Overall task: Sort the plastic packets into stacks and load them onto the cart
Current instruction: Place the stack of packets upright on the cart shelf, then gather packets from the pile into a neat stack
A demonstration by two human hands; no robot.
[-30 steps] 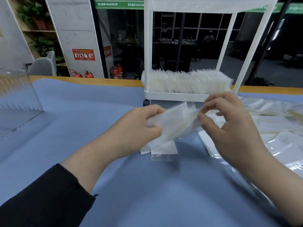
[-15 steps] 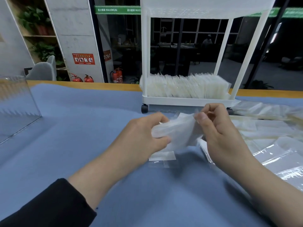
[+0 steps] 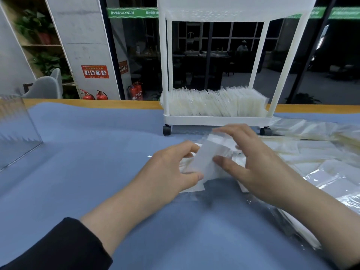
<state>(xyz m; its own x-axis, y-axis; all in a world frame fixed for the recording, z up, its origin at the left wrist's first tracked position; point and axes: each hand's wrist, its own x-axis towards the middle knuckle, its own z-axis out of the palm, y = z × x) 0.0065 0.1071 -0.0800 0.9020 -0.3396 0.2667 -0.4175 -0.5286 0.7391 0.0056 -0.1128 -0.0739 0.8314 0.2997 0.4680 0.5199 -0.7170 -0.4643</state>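
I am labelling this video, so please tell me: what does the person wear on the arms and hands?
Both hands are bare: no gloves, rings or watch show on the left hand or the right hand. The left arm has a black sleeve pushed up, leaving the forearm bare. The right forearm is bare as far as the picture shows.

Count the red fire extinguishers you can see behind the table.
3: two fire extinguishers side by side at the concrete pillar's foot, one right of it behind the glass. Others may be hidden.
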